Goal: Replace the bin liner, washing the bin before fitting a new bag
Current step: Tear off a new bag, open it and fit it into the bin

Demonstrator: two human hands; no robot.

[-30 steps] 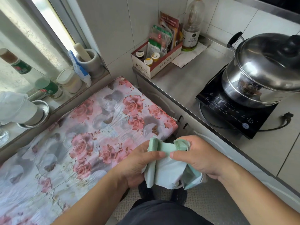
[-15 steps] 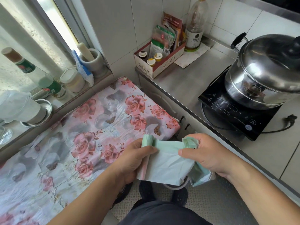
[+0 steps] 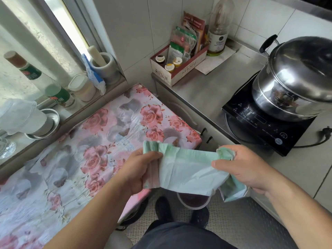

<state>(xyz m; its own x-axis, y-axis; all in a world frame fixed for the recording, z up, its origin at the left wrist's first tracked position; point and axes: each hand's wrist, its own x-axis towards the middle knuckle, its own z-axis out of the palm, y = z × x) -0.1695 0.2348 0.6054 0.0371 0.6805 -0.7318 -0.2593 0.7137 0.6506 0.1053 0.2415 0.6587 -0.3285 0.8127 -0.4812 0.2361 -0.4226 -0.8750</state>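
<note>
Hands (image 3: 138, 169) (image 3: 246, 168), two, grip one bag (image 3: 188, 169).

The cooker (image 3: 265, 123) sits on the surface (image 3: 206, 94), with the pot (image 3: 294, 81) on top of it. Behind and to the left of the cooker stands a box (image 3: 179, 71) holding jars and packets, with a bottle (image 3: 218, 27) just right of the box. Left of the cooker lies the cloth (image 3: 80, 150). In front of the cooker, the bag (image 3: 190, 169) stretches between the left hand (image 3: 138, 169) and right hand (image 3: 248, 168), above the bin (image 3: 194, 202) on the floor.
</note>
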